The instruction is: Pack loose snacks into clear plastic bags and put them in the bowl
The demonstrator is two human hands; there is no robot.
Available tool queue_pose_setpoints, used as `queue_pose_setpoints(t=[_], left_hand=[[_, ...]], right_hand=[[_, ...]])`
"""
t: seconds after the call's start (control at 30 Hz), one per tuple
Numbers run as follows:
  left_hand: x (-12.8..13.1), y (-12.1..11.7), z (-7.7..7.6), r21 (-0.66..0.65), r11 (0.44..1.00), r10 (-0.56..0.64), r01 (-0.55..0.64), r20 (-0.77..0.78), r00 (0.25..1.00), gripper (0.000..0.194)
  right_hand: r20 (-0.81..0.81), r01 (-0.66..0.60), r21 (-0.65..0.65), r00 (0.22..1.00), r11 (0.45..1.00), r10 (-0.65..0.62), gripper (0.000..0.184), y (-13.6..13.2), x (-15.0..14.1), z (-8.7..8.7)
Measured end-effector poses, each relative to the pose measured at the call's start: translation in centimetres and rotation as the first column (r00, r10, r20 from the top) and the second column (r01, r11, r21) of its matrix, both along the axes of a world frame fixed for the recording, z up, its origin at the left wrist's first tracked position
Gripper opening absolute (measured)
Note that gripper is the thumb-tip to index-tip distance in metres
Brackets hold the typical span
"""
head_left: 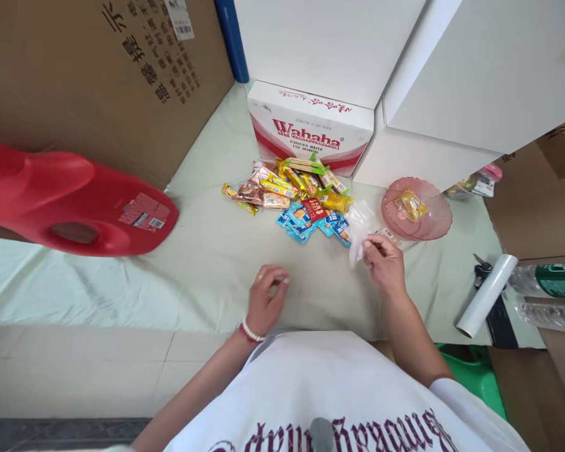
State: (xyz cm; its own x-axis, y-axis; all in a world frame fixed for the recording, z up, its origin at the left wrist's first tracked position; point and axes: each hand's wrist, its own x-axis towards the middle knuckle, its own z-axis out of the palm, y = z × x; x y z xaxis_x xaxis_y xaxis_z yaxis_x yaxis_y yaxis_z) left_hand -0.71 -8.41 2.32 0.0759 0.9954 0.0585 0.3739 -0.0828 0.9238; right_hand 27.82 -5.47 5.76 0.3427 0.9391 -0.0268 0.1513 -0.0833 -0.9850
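Pale green all over, the draped table (202, 270) spreads out before us, with that big red container (94, 194) looming at nine o'clock! Up at twelve stands the white-and-red Wahaha box (311, 135), and just in front of it, the heap of wrapped snacks (287, 183). Round at three, the pink bowl (441, 216). Left hand (266, 300) at six: loosely curled, a narrow gap beneath the fingers. Right hand (387, 267), between three and four, pinching crumpled clear plastic (360, 220), caught between heap and bowl! Smallest, a yellow packet (411, 206) inside the bowl.
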Motion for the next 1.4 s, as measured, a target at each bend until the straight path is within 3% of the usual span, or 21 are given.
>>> queue_pose_setpoints(t=[0.1, 0.17, 0.23, 0.37, 0.5, 0.6, 0.67, 0.77, 0.87, 0.97, 1.07, 1.13, 1.23, 1.4], left_hand=[[4.1, 2.1, 0.9, -0.203, 0.963, -0.101, 0.179, 0.346, 0.933, 0.039], [6.1, 2.9, 0.9, -0.278, 0.906, -0.148, 0.318, 0.496, 0.856, 0.053], [7.5, 3.2, 0.7, -0.307, 0.876, -0.153, 0.371, 0.553, 0.819, 0.054], [8.2, 2.7, 0.3, -0.357, 0.873, -0.095, 0.334, 0.547, 0.832, 0.044], [7.3, 1.9, 0.3, -0.423, 0.868, 0.032, 0.259, 0.568, 0.823, 0.049], [6.6, 1.6, 0.4, -0.425, 0.863, 0.007, 0.271, 0.547, 0.837, 0.048], [6.3, 1.5, 0.4, -0.406, 0.869, -0.045, 0.284, 0.505, 0.862, 0.043], [6.1, 1.4, 0.1, -0.354, 0.906, -0.062, 0.230, 0.426, 0.902, 0.038], [6.1, 1.2, -0.2, -0.225, 0.965, -0.064, 0.135, 0.294, 0.954, 0.030], [6.2, 1.0, -0.4, -0.095, 0.985, -0.117, 0.142, 0.230, 0.966, 0.024], [6.2, 1.1, -1.0, -0.114, 0.991, -0.041, 0.076, 0.283, 0.958, 0.025], [6.0, 1.3, -1.5, -0.227, 0.974, 0.085, 0.008, 0.396, 0.914, 0.029], [5.6, 1.6, -2.1, -0.399, 0.917, 0.256, -0.006, 0.578, 0.775, 0.038], [4.9, 1.6, -1.5, -0.526, 0.840, 0.370, 0.132, 0.735, 0.568, 0.047]], right_hand=[[-0.384, -0.057, -0.114, 0.923, 0.992, 0.009, 0.033, -2.3, -3.0, -0.8], [-0.475, -0.095, -0.154, 0.880, 0.983, 0.010, 0.033, -3.2, -4.4, -1.4], [-0.485, -0.111, -0.169, 0.875, 0.979, 0.016, 0.034, -3.8, -5.1, -1.9], [-0.378, -0.116, -0.173, 0.925, 0.978, 0.043, 0.031, -4.4, -5.0, -2.7], [-0.077, -0.134, -0.070, 0.989, 0.989, 0.128, 0.023, -4.5, -4.1, -3.1], [0.182, -0.247, 0.043, 0.955, 0.968, 0.235, 0.018, -4.5, -3.6, -3.3], [0.258, -0.301, 0.075, 0.927, 0.951, 0.273, 0.018, -4.5, -3.7, -3.3], [0.221, -0.235, 0.079, 0.952, 0.969, 0.213, 0.020, -4.6, -4.2, -3.4], [0.072, -0.145, 0.013, 0.987, 0.989, 0.144, 0.028, -4.8, -5.0, -3.3], [-0.057, -0.251, -0.063, 0.967, 0.966, 0.248, 0.028, -4.7, -5.9, -3.2], [-0.134, -0.252, -0.088, 0.962, 0.964, 0.239, 0.027, -4.3, -6.3, -3.3], [-0.169, -0.203, -0.094, 0.968, 0.975, 0.186, 0.026, -4.1, -6.3, -3.6], [-0.218, -0.182, -0.111, 0.964, 0.977, 0.155, 0.026, -4.3, -6.2, -4.2], [-0.250, -0.156, -0.131, 0.961, 0.979, 0.120, 0.027, -5.5, -6.1, -5.2]])
